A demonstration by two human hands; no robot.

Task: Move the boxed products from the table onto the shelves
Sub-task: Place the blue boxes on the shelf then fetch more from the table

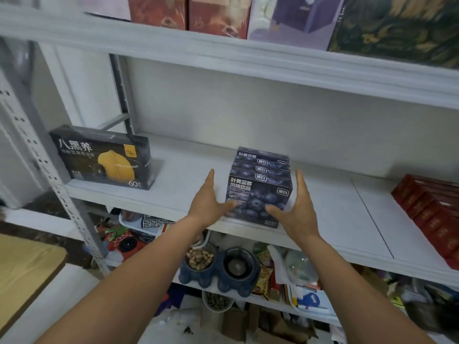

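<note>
A row of several dark blue blueberry drink boxes (pixel 259 192) stands upright on the white middle shelf (pixel 188 175), one behind another. My left hand (pixel 207 197) is at the row's left side with straight fingers, its thumb against the front box's lower face. My right hand (pixel 295 207) flanks the right side the same way, fingers straight, thumb on the front face. Neither hand curls round a box.
A black box with a yellow picture (pixel 104 157) stands at the shelf's left end. Red boxes (pixel 432 214) fill the right end. Large boxes (pixel 213 13) line the shelf above. Below sit pet bowls (pixel 218 266) and clutter. A wooden table corner (pixel 24 269) is at lower left.
</note>
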